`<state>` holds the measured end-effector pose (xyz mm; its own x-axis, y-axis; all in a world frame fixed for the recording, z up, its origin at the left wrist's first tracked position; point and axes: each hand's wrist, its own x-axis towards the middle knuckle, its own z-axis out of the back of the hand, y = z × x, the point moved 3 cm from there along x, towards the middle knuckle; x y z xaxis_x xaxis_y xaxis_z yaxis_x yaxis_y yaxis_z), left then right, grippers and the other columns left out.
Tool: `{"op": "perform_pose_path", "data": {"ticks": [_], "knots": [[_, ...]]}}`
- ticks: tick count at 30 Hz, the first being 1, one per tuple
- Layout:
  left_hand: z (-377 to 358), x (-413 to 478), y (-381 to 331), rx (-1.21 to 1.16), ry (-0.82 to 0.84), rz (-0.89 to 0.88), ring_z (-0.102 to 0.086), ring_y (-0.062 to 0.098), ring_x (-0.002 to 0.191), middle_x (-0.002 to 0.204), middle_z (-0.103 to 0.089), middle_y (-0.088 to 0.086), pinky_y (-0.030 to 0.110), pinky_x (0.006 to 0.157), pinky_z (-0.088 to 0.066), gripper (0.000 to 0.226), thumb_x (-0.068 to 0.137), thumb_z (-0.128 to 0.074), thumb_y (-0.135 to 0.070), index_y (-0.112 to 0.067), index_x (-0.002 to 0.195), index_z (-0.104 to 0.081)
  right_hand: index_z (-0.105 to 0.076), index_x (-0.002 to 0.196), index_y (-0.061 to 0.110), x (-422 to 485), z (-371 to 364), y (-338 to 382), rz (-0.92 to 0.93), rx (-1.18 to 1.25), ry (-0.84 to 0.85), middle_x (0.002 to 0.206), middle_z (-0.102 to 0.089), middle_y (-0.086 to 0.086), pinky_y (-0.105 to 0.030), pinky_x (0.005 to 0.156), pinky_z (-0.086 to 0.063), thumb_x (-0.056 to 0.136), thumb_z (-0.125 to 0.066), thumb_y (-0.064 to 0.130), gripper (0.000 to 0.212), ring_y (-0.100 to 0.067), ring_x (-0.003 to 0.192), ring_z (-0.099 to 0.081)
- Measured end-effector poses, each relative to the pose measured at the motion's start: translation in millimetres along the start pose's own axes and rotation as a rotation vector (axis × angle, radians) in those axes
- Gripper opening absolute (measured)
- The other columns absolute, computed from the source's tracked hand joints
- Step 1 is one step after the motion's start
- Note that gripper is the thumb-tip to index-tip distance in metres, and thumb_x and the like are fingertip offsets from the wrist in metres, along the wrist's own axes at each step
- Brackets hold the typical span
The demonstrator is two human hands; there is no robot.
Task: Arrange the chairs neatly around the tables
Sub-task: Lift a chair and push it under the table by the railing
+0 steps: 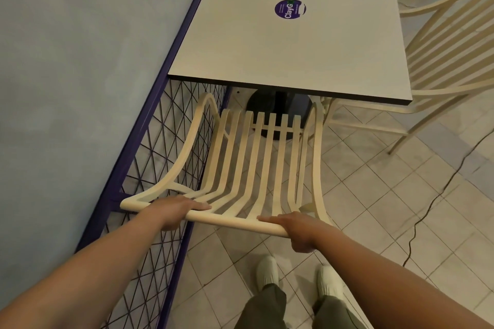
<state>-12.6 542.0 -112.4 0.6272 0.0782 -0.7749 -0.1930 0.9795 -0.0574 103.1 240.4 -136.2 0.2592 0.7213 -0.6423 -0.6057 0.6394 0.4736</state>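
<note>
Near edge of table, head view. Person stands behind a cream slatted chair (256, 157), which faces the table (267, 48); front of its seat sits under the near table edge, and its left side is just beside a purple mesh fence (160, 141).

Left hand (173, 211): wrapped round the chair's top rail (232, 220) towards its left end, thumb lying along the rail.

Right hand (299, 230): grips the same rail at its right end, fingers curled over it.

Table has a grey square top with a round purple sticker (290, 9) and a black pedestal base (278, 104).

Second cream chair (449, 43) stands at the table's right side, tilted in frame.

Thin black cable (433, 200) runs across the tiled floor, right.

White shoes (267, 270) below the rail.
</note>
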Motion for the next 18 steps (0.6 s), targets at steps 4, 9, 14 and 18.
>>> {"op": "perform_pose_path", "data": {"ticks": [4, 9, 14, 18], "knots": [[8, 8, 1, 0.005, -0.008, -0.002, -0.057, 0.018, 0.105, 0.139, -0.050, -0.004, 0.038, 0.081, -0.052, 0.096, 0.086, -0.052, 0.002, -0.075, 0.133, -0.022, -0.014, 0.145, 0.058, 4, 7, -4, -0.013, -0.002, 0.001, 0.123, -0.055, 0.001, -0.038, 0.089, -0.048, 0.080, -0.065, 0.002, 0.101, -0.020, 0.100, -0.053], [9, 10, 3, 0.012, -0.011, -0.012, -0.056, 0.016, 0.106, 0.138, -0.051, -0.006, 0.035, 0.079, -0.050, 0.097, 0.085, -0.055, 0.002, -0.075, 0.133, -0.020, -0.014, 0.146, 0.057, 5, 10, -5, -0.013, -0.001, 0.020, 0.125, -0.054, 0.000, -0.038, 0.089, -0.048, 0.080, -0.065, 0.001, 0.100, -0.021, 0.102, -0.053], [8, 10, 3, 0.001, 0.018, 0.015, -0.052, 0.014, 0.105, 0.138, -0.051, -0.007, 0.032, 0.076, -0.045, 0.091, 0.087, -0.060, -0.008, -0.070, 0.140, -0.019, -0.009, 0.146, 0.057, 3, 12, -5, -0.018, -0.019, 0.020, 0.124, -0.054, -0.001, -0.036, 0.086, -0.048, 0.081, -0.064, 0.004, 0.101, -0.020, 0.098, -0.054], [7, 7, 1, -0.013, 0.021, 0.012, -0.053, 0.017, 0.118, 0.140, -0.053, -0.011, 0.039, 0.089, -0.049, 0.075, 0.089, -0.060, -0.026, -0.065, 0.142, -0.024, -0.005, 0.147, 0.057, 0, 14, -6, -0.039, -0.012, -0.010, 0.119, -0.055, -0.002, -0.034, 0.082, -0.049, 0.084, -0.063, 0.010, 0.097, -0.018, 0.091, -0.054]]}}
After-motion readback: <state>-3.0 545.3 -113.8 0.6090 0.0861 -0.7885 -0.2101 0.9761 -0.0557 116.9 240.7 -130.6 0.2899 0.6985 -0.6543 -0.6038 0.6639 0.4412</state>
